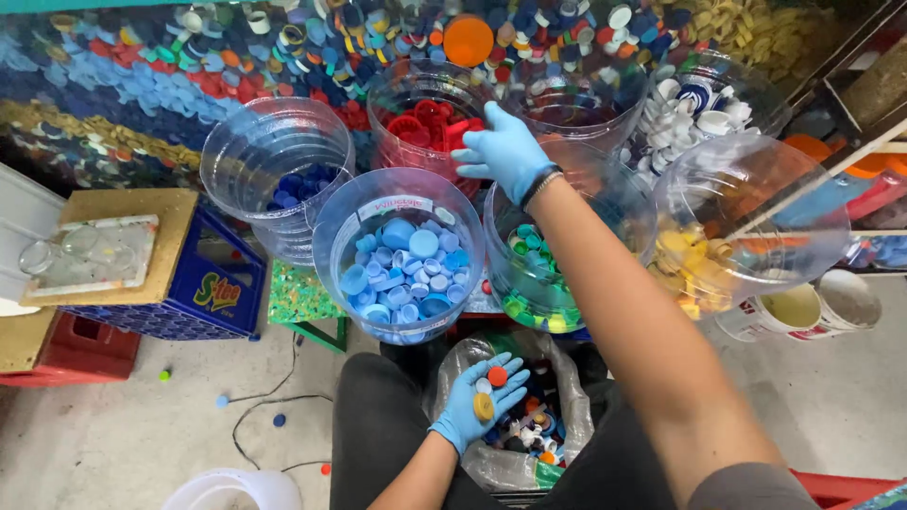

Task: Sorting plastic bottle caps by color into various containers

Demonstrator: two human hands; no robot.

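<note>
Caps: red, white and yellow, lying on the upturned palm of the left hand, fingers spread flat, not gripping. Directly beneath: clear bag of mixed caps, held between the knees.

Landmark = bag. Right hand reaches well beyond it, fingers loosely curled over the red-cap tub; whether it pinches anything cannot be told.

Just beyond the bag: light-blue tub to the left, green tub straight ahead. Farther left: dark-blue tub. Far right: yellow tub, tilted; white tub behind it.
</note>
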